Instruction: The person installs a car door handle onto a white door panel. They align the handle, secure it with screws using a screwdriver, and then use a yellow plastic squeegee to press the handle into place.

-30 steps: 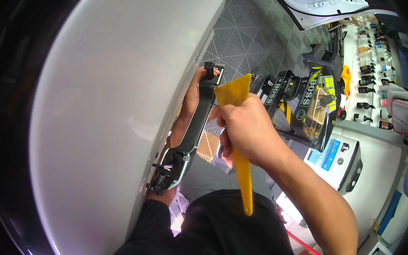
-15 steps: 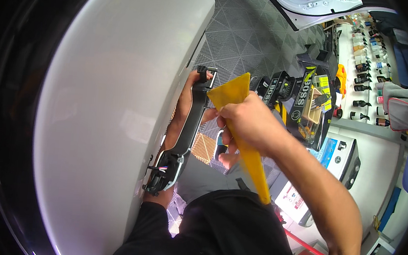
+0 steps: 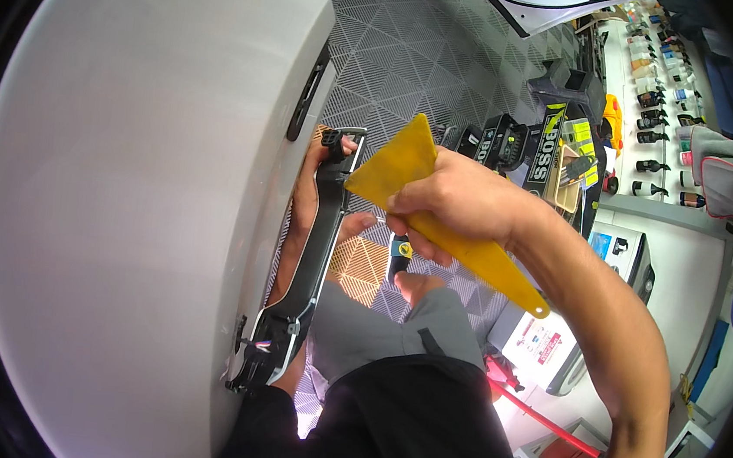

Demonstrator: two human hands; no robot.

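My right hand (image 3: 461, 198) is closed around a yellow plastic squeegee (image 3: 394, 166). Its wide blade points left and its narrow handle tapers back toward my right forearm. The blade's corner overlaps the edge of a long black car trim piece (image 3: 326, 217) in view; whether they touch I cannot tell. My left hand (image 3: 313, 165) grips the trim's far end, with the forearm running behind it. Coloured wires (image 3: 262, 345) and black clips show at the trim's near end. To the left stands a glossy light car body panel (image 3: 134, 191) with a dark slot near its edge.
A grey tiled floor (image 3: 400, 49) lies beyond. At the right are a tool organiser (image 3: 556, 150), a white box-shaped unit (image 3: 540, 340), a red bar (image 3: 546, 423) and shelves of bottles (image 3: 653, 136). An open white car door or hatch (image 3: 560, 6) juts in at the top.
The squeegee has tilted flatter, its handle end swinging up and right. The view has shifted, so the car panel and trim sit farther left. Both hands keep their hold.
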